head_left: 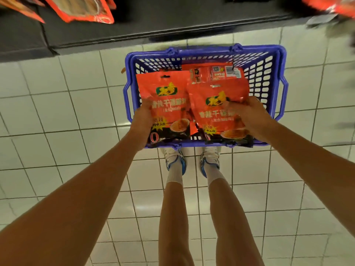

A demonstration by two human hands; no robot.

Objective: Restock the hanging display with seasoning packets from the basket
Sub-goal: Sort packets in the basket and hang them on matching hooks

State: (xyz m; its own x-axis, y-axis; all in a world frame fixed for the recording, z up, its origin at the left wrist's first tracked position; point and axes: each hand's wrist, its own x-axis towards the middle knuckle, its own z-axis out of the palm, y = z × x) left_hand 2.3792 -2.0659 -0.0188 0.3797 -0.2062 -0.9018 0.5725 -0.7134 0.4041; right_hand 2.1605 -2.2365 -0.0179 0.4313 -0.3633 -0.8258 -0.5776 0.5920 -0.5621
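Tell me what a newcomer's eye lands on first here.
Two bright red seasoning packets, one gripped by the left hand and one by the right hand, held above a blue basket on the white tiled floor. More red packets hang at the top left.

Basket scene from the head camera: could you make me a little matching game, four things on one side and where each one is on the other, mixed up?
Things:
1. blue basket
2. left-hand packet
3. face-down packet
4. hanging packets

Places:
A. at the top of the view, above the dark shelf base
B. on the tiled floor, in front of the person's shoes
C. lying in the basket at its far end, barcode showing
D. held over the basket by the left hand

Pairs: 1-B, 2-D, 3-C, 4-A
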